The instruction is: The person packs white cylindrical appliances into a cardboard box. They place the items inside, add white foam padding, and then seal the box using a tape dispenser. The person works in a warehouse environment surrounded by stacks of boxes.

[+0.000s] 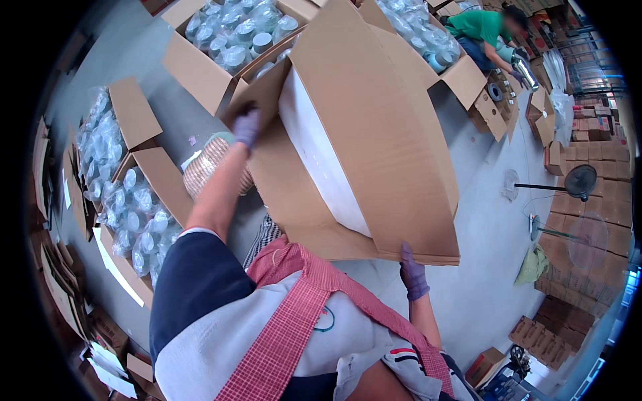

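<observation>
A large open cardboard box is tilted in front of me, its mouth facing my left side. A white sheet or liner shows inside along one wall. My right hand, in a purple glove, grips the box's near right corner, thumb up against the cardboard. My left hand, gloved too, is at the flap on the box's far left side. Its fingers are dark and blurred, so their grip is unclear. Beneath my left forearm stands a round woven stool or basket.
Open cartons of plastic-wrapped jars stand ahead, with more wrapped jars at left. A person in a green top handles a shiny cylinder at far right. Fans and stacked cartons line the right; flattened cardboard leans left.
</observation>
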A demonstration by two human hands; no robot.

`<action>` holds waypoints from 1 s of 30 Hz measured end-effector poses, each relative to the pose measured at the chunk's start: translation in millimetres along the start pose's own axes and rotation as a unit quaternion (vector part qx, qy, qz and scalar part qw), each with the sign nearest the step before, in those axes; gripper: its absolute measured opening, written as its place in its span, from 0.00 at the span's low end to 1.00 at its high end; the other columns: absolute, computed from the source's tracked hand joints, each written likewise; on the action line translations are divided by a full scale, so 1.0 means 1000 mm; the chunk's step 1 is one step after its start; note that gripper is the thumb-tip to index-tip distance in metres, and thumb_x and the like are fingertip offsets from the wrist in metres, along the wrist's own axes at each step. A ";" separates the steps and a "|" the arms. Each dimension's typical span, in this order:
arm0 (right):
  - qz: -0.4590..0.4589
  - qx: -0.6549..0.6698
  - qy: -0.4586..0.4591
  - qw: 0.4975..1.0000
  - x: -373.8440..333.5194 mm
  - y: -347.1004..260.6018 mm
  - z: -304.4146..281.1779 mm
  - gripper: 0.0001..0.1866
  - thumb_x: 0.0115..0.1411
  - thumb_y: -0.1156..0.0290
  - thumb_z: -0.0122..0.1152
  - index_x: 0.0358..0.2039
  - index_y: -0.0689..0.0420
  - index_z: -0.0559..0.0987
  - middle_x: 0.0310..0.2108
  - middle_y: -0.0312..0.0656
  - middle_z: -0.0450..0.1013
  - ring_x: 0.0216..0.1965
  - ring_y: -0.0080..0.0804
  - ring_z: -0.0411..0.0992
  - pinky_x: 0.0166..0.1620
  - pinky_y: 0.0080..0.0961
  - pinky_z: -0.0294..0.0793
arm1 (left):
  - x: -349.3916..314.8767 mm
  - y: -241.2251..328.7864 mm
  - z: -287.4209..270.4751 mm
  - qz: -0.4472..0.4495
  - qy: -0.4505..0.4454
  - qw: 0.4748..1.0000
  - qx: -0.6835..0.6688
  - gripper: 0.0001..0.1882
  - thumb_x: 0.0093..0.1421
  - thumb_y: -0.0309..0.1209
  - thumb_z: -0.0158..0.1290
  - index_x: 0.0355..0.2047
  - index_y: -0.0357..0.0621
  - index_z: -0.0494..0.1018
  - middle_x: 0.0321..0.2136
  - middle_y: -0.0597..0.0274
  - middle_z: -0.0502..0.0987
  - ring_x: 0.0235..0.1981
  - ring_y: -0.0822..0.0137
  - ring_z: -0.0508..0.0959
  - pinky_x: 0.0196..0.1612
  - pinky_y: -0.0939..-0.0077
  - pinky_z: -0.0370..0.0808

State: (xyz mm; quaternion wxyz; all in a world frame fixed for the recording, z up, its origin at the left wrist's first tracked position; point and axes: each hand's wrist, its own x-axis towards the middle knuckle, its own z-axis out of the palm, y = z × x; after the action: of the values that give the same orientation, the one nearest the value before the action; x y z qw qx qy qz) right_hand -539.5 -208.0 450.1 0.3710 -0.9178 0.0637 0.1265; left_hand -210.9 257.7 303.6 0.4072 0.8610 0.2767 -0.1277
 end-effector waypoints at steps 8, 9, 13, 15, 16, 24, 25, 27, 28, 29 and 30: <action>0.109 0.085 0.043 0.990 0.008 -0.009 -0.013 0.22 0.60 0.61 0.56 0.48 0.63 0.71 0.48 0.47 0.70 0.49 0.35 0.68 0.54 0.30 0.65 | -0.151 0.111 -0.056 0.578 0.049 0.814 -0.018 0.48 0.45 0.47 0.61 0.61 0.40 0.51 0.56 0.42 0.59 0.59 0.48 0.59 0.62 0.56 0.52; 0.057 0.066 0.053 0.995 0.015 -0.010 -0.014 0.22 0.60 0.61 0.56 0.48 0.63 0.71 0.48 0.47 0.70 0.49 0.35 0.68 0.53 0.30 0.65 | -0.171 0.107 -0.037 0.626 -0.048 0.770 0.116 0.53 0.41 0.50 0.62 0.62 0.42 0.47 0.58 0.43 0.57 0.59 0.45 0.58 0.61 0.48 0.50; -0.045 0.029 0.052 0.997 0.026 -0.008 -0.028 0.21 0.59 0.61 0.56 0.48 0.63 0.71 0.47 0.46 0.71 0.49 0.34 0.68 0.53 0.31 0.66 | -0.208 0.037 0.003 0.307 -0.318 0.751 0.490 0.48 0.43 0.48 0.61 0.61 0.45 0.52 0.52 0.46 0.64 0.53 0.52 0.66 0.57 0.51 0.56; -0.025 0.025 0.009 0.999 0.019 0.003 -0.037 0.21 0.59 0.62 0.57 0.48 0.63 0.71 0.47 0.46 0.71 0.49 0.34 0.69 0.52 0.31 0.66 | -0.223 0.039 -0.001 0.470 -0.179 0.779 0.375 0.46 0.42 0.46 0.62 0.59 0.45 0.55 0.52 0.48 0.64 0.54 0.52 0.64 0.57 0.51 0.56; -0.011 0.021 -0.021 1.000 0.015 0.016 -0.039 0.21 0.59 0.62 0.57 0.48 0.63 0.71 0.47 0.46 0.71 0.48 0.34 0.69 0.52 0.30 0.66 | -0.229 0.041 -0.001 0.543 -0.106 0.774 0.308 0.45 0.42 0.45 0.62 0.58 0.44 0.56 0.52 0.49 0.64 0.55 0.53 0.64 0.57 0.51 0.56; -0.104 -0.060 -0.023 0.992 0.040 -0.017 -0.032 0.17 0.63 0.67 0.47 0.52 0.57 0.70 0.52 0.48 0.67 0.50 0.42 0.68 0.54 0.36 0.65 | -0.185 0.094 0.006 0.444 -0.157 0.726 0.501 0.21 0.47 0.47 0.56 0.40 0.53 0.74 0.35 0.60 0.76 0.41 0.61 0.74 0.49 0.58 0.62; -0.169 -0.158 -0.012 0.973 0.038 0.002 -0.044 0.18 0.63 0.68 0.47 0.53 0.57 0.68 0.52 0.48 0.67 0.50 0.42 0.69 0.54 0.35 0.65 | -0.198 0.081 0.002 0.510 -0.151 0.692 0.488 0.13 0.47 0.46 0.55 0.30 0.57 0.76 0.25 0.64 0.77 0.32 0.65 0.76 0.41 0.67 0.64; -0.245 -0.344 0.025 0.906 0.030 0.044 -0.069 0.20 0.61 0.67 0.51 0.53 0.59 0.68 0.52 0.47 0.67 0.50 0.39 0.68 0.54 0.33 0.65 | -0.252 0.057 -0.044 0.573 -0.123 0.680 0.440 0.11 0.45 0.44 0.56 0.24 0.54 0.76 0.23 0.63 0.74 0.31 0.63 0.74 0.41 0.69 0.66; -0.207 -0.291 -0.002 0.934 0.039 0.037 -0.066 0.22 0.59 0.64 0.54 0.53 0.58 0.68 0.52 0.47 0.67 0.50 0.39 0.68 0.54 0.34 0.65 | -0.275 0.043 -0.081 0.607 -0.077 0.688 0.390 0.11 0.44 0.44 0.56 0.22 0.52 0.75 0.22 0.64 0.72 0.32 0.63 0.73 0.41 0.68 0.68; -0.162 -0.244 -0.024 0.956 0.047 0.027 -0.064 0.25 0.57 0.62 0.57 0.53 0.58 0.68 0.53 0.46 0.67 0.50 0.40 0.69 0.54 0.34 0.65 | -0.295 0.049 -0.115 0.507 -0.143 0.702 0.478 0.12 0.43 0.43 0.58 0.21 0.51 0.74 0.23 0.63 0.71 0.33 0.63 0.72 0.41 0.67 0.68; -0.117 -0.198 -0.038 0.972 0.055 0.015 -0.063 0.28 0.55 0.59 0.60 0.54 0.57 0.68 0.53 0.46 0.67 0.50 0.41 0.69 0.54 0.35 0.65 | -0.301 0.041 -0.146 0.499 -0.128 0.751 0.413 0.12 0.42 0.42 0.59 0.23 0.50 0.73 0.26 0.62 0.72 0.31 0.62 0.73 0.41 0.66 0.68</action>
State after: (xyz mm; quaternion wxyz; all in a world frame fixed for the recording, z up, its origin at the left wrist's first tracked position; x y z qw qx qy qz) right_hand -478.3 -263.4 468.4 0.1960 -0.9686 -0.0847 0.1275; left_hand -432.9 237.3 556.3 0.0490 0.9366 -0.3267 -0.1172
